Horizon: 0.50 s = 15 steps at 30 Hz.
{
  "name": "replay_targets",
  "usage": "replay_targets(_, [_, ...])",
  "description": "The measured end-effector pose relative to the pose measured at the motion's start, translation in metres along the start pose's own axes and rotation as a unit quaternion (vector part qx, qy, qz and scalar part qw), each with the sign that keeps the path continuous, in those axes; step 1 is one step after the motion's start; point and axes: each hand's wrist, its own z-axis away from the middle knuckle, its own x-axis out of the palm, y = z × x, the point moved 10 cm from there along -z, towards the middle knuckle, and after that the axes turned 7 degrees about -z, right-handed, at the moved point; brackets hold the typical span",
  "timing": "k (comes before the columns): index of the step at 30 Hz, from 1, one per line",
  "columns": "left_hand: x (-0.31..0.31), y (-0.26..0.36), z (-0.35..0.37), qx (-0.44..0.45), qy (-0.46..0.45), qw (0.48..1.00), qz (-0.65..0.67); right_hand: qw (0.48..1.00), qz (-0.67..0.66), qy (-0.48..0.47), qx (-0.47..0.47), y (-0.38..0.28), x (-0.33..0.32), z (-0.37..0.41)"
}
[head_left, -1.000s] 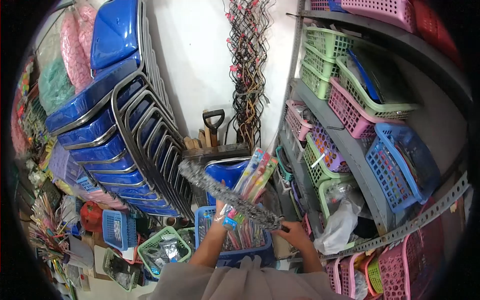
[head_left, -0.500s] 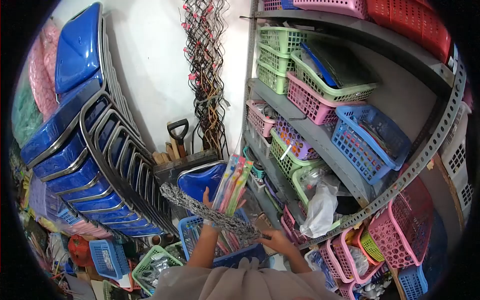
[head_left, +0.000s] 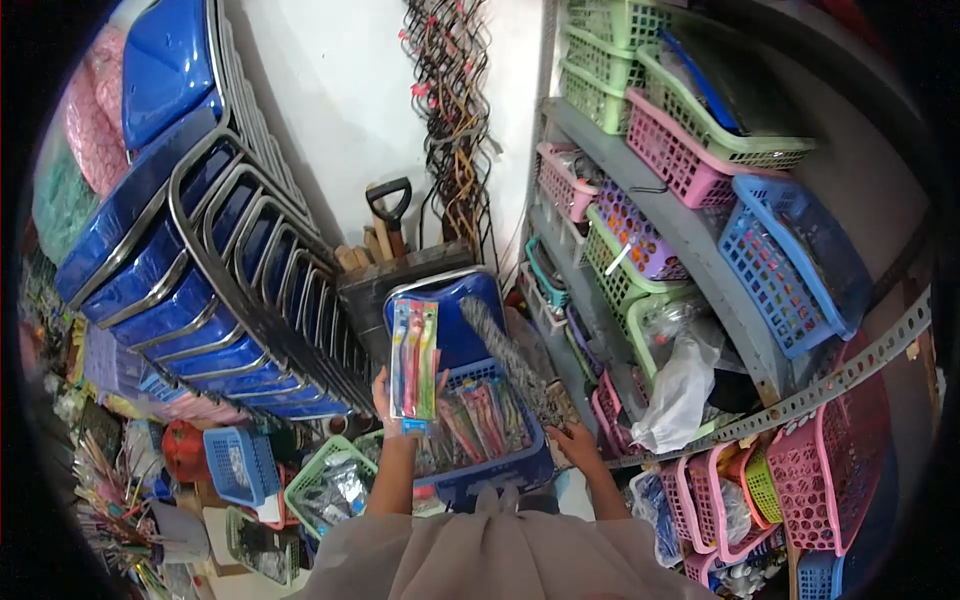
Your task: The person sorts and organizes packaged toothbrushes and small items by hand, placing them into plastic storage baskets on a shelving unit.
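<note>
My left hand is closed around clear packs of long pink, blue and green sticks that look like toothbrushes. It holds them upright over the left part of a blue basket. Similar packs fill that basket. My right hand grips the lower end of a grey, fluffy duster at the basket's right side. The duster slants up and left, across the basket's far right corner. Its grip end is partly hidden by my fingers.
Stacked blue chairs with metal frames stand on the left. A metal shelf with plastic baskets rises on the right. A blue chair seat lies behind the basket. A green basket sits to its left.
The duster has swung right, off my left forearm, uncovering more of the basket. My left hand has brought the packs left and turned them more upright. The view has shifted too.
</note>
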Motion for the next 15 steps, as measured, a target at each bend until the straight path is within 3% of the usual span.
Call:
replay_targets(2, [-0.004, 0.015, 0.01, 0.023, 0.005, 1.0, -0.014, 0.96, 0.27, -0.053, -0.045, 0.011, 0.014, -0.006])
replay_targets(3, [-0.004, 0.019, 0.013, 0.024, -0.007, 1.0, -0.017, 0.95, 0.302, -0.072, -0.002, 0.054, 0.02, -0.019])
replay_targets(7, [0.002, 0.026, 0.02, 0.037, -0.002, 0.998, -0.047, 0.919, 0.372, -0.127, -0.023, 0.094, 0.057, -0.033])
replay_targets(9, [0.005, 0.022, 0.02, 0.028, -0.007, 0.998, -0.056, 0.889, 0.436, -0.022, -0.14, 0.067, 0.063, -0.036])
replay_targets(12, [0.012, 0.01, 0.017, 0.015, -0.005, 0.995, -0.103, 0.9, 0.386, -0.015, -0.202, 0.03, 0.076, -0.04])
replay_targets(14, [0.01, -0.011, 0.01, -0.034, -0.002, 0.998, -0.05, 0.973, 0.156, -0.126, -0.116, 0.006, 0.092, -0.041])
replay_targets(15, [0.02, -0.032, 0.003, -0.067, -0.068, 0.986, -0.136, 0.983, 0.045, -0.153, -0.089, -0.034, 0.091, -0.027])
